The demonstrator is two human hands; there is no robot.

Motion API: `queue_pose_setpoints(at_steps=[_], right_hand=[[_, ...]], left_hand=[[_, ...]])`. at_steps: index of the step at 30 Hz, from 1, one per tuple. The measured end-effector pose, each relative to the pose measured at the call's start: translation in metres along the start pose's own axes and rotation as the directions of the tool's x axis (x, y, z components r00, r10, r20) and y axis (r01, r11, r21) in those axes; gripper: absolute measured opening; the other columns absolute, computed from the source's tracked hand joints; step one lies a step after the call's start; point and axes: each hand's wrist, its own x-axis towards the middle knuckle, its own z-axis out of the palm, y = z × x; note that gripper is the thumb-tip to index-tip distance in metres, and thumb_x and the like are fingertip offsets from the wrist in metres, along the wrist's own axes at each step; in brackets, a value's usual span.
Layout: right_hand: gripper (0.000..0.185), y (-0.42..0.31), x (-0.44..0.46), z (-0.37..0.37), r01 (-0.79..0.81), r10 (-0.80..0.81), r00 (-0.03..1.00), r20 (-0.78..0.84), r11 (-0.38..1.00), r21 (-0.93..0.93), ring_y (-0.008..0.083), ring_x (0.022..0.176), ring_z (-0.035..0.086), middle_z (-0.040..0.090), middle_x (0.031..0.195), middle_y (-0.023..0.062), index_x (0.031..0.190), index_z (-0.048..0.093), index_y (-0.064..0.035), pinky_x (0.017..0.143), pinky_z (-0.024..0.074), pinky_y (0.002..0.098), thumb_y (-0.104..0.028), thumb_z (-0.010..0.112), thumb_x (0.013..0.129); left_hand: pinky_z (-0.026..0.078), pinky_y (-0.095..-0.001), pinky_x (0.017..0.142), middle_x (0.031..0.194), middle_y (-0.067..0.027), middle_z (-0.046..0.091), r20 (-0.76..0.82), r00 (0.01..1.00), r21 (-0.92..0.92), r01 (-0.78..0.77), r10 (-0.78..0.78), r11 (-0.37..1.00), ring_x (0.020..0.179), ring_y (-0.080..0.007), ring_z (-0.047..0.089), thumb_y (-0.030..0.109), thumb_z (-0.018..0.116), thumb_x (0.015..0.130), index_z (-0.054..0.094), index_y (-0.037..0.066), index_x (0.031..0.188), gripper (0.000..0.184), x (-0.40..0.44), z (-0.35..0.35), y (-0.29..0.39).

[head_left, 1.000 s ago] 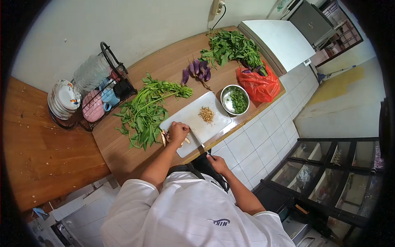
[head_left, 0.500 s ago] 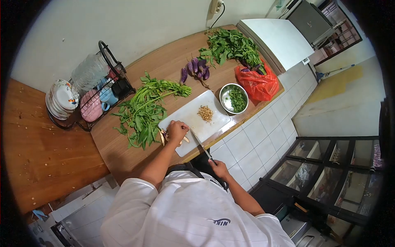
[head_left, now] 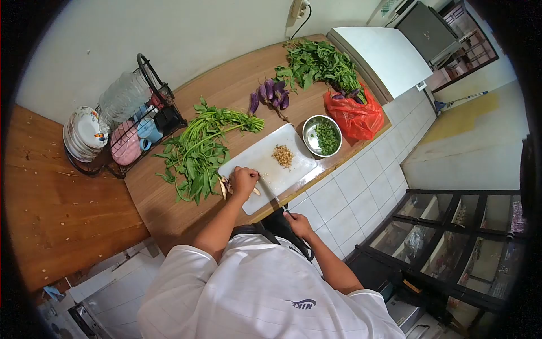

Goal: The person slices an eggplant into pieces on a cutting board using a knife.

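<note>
My right hand (head_left: pixel 298 224) is wrapped round the handle of a kitchen knife (head_left: pixel 271 192), its blade pointing away over the white cutting board (head_left: pixel 248 155). At the blade's tip end, the closed fingers of my left hand (head_left: pixel 245 181) press down on the board; what they hold, if anything, is too small to name. Pale brown elongated pieces (head_left: pixel 224 187) lie beside and partly under my left hand. A small heap of chopped light-brown bits (head_left: pixel 282 156) sits on the far right part of the board.
Leafy greens (head_left: pixel 197 150) lie left of the board, eggplants (head_left: pixel 273 94) behind it. A metal bowl (head_left: pixel 309 131) of chopped greens stands at the right, near a red plastic bag (head_left: pixel 355 121) and more greens (head_left: pixel 319 65). A black dish rack (head_left: pixel 164 96) with plates and cups borders the left.
The knife and my right hand have shifted slightly up and left, the blade now closer to my left fingers. My left hand has stayed nearly in place.
</note>
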Motion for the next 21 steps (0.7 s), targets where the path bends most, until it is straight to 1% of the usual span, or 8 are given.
queue_pose_setpoints(at_steps=[3, 5, 6, 8, 11, 16, 18, 21], right_hand=[[0.066, -0.001, 0.002, 0.000, -0.089, 0.089, 0.995, 0.039, 0.996, 0.011, 0.0214, 0.068, 0.059, 0.060, 0.067, 0.0119, 0.087, 0.068, 0.0010, 0.068, 0.0482, 0.0400, -0.062, 0.054, 0.100], [0.069, -0.003, 0.007, 0.002, -0.086, 0.087, 0.994, 0.061, 0.996, -0.014, 0.0306, 0.076, 0.066, 0.066, 0.073, 0.0186, 0.092, 0.069, 0.0026, 0.074, 0.0508, 0.0440, -0.063, 0.053, 0.099], [0.069, -0.003, 0.012, 0.004, -0.093, 0.094, 0.994, 0.059, 0.996, -0.012, 0.0306, 0.076, 0.066, 0.066, 0.073, 0.0186, 0.092, 0.069, 0.0026, 0.074, 0.0508, 0.0440, -0.063, 0.053, 0.099], [0.072, -0.005, 0.029, 0.007, 0.052, -0.057, 0.998, -0.025, 0.985, -0.164, 0.0407, 0.089, 0.070, 0.071, 0.088, 0.0263, 0.098, 0.071, 0.0027, 0.082, 0.0523, 0.0467, -0.066, 0.049, 0.099], [0.075, -0.025, 0.036, 0.001, 0.082, -0.093, 0.994, -0.064, 0.984, -0.158, 0.0471, 0.101, 0.067, 0.071, 0.100, 0.0311, 0.101, 0.072, 0.0026, 0.087, 0.0523, 0.0482, -0.068, 0.046, 0.099], [0.069, -0.015, 0.026, -0.004, 0.027, -0.027, 1.000, -0.008, 0.999, -0.029, 0.0339, 0.091, 0.071, 0.072, 0.093, 0.0259, 0.102, 0.073, 0.0015, 0.085, 0.0531, 0.0433, -0.064, 0.052, 0.099], [0.064, -0.007, 0.016, -0.006, -0.111, 0.114, 0.990, 0.080, 0.993, -0.043, 0.0247, 0.084, 0.070, 0.073, 0.089, 0.0217, 0.105, 0.075, -0.0008, 0.082, 0.0533, 0.0393, -0.061, 0.055, 0.099], [0.061, 0.008, 0.019, 0.004, -0.166, 0.168, 0.979, 0.117, 0.986, -0.024, 0.0217, 0.078, 0.070, 0.076, 0.089, 0.0161, 0.106, 0.078, -0.0064, 0.077, 0.0536, 0.0363, -0.062, 0.054, 0.100]], left_hand=[[0.054, -0.0417, 0.084, 0.083, -0.0045, 0.075, 0.000, 1.000, 0.030, 0.016, -0.016, 0.999, 0.093, -0.0291, 0.065, 0.021, 0.080, 0.072, 0.083, 0.017, 0.081, 0.010, -0.002, 0.000, 0.002], [0.054, -0.0420, 0.083, 0.083, -0.0042, 0.075, -0.007, 1.000, 0.023, 0.004, -0.004, 1.000, 0.092, -0.0290, 0.065, 0.020, 0.080, 0.072, 0.083, 0.017, 0.081, 0.010, 0.001, 0.004, -0.003], [0.054, -0.0423, 0.083, 0.083, -0.0039, 0.075, -0.015, 1.000, 0.017, -0.010, 0.011, 1.000, 0.092, -0.0289, 0.065, 0.020, 0.080, 0.073, 0.083, 0.017, 0.081, 0.009, 0.001, 0.007, -0.007], [0.054, -0.0422, 0.082, 0.083, -0.0036, 0.075, -0.009, 0.999, 0.038, -0.046, 0.047, 0.998, 0.091, -0.0285, 0.065, 0.020, 0.080, 0.073, 0.083, 0.017, 0.081, 0.009, 0.002, 0.008, -0.009], [0.054, -0.0422, 0.081, 0.082, -0.0031, 0.075, -0.009, 0.996, 0.034, -0.084, 0.085, 0.996, 0.089, -0.0280, 0.064, 0.020, 0.080, 0.074, 0.083, 0.016, 0.081, 0.008, 0.000, 0.002, -0.007], [0.051, -0.0427, 0.084, 0.080, -0.0033, 0.074, -0.028, 0.997, 0.033, -0.066, 0.067, 0.997, 0.090, -0.0275, 0.063, 0.021, 0.081, 0.075, 0.082, 0.016, 0.083, 0.009, -0.004, 0.002, -0.003], [0.051, -0.0422, 0.084, 0.081, -0.0034, 0.074, -0.035, 0.997, 0.023, -0.071, 0.072, 0.997, 0.091, -0.0273, 0.063, 0.021, 0.081, 0.075, 0.082, 0.015, 0.082, 0.009, -0.005, 0.002, -0.005], [0.051, -0.0416, 0.087, 0.084, -0.0032, 0.075, 0.017, 0.999, -0.003, -0.033, 0.033, 0.999, 0.094, -0.0271, 0.063, 0.021, 0.082, 0.075, 0.082, 0.015, 0.083, 0.010, -0.001, 0.003, -0.006]])
